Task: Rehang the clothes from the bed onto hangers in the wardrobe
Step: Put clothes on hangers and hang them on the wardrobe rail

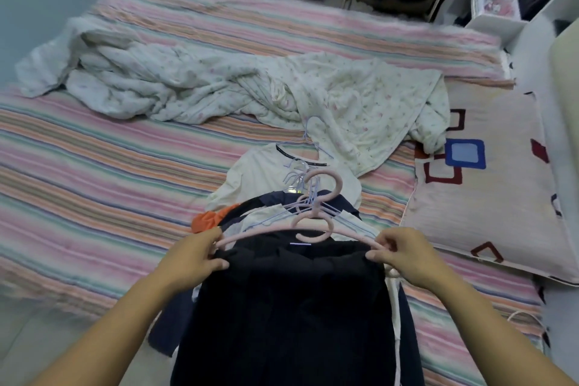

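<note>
Head view: we're fitting the dark top (291,307) on the pink hanger (300,230), left hand (194,257) & right hand (404,254) pinching both at the shoulders; keep fabric even btwn fingers.

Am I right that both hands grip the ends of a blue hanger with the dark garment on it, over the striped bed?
Not quite: the hanger is pink, not blue. The head view shows the left hand and right hand gripping its two ends, with the dark garment on it, over the striped bed. The thin blue hangers lie in the clothes pile behind it.
</note>
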Available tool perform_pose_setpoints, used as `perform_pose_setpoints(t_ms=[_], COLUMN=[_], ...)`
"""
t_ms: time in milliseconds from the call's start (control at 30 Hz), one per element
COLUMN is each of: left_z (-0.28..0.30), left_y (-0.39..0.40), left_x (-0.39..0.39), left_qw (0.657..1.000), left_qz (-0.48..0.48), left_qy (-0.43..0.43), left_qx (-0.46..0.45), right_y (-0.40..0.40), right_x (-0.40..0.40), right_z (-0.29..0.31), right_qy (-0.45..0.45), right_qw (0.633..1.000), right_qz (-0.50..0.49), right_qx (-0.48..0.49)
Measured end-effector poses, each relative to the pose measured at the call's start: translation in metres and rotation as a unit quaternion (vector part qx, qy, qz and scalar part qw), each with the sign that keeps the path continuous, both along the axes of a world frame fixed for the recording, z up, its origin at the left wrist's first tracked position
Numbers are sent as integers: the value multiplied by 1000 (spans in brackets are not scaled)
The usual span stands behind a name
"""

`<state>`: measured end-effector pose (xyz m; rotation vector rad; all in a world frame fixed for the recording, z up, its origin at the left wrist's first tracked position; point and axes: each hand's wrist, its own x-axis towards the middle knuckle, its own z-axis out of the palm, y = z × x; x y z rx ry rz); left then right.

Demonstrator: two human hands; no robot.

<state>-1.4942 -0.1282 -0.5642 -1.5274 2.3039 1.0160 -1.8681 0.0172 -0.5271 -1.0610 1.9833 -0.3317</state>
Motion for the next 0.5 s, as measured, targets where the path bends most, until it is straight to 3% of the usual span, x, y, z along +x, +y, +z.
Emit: perform_pose_setpoints(t_ms=[167,300,500], left_z=[88,154,233], left_y=[37,80,152], left_x=[51,104,184], left_qw=[999,997,983], left_qz=[27,50,111], left_qy=[18,3,53], left_qx=[-11,-57,-138], right_y=[22,36,40], right_x=[31,76,139], right_z=[97,153,228], right_qy=[-107,-91,-81], right_qw=[993,982,953], right_qz=[5,88,136], right_qx=[-59,-141,-257])
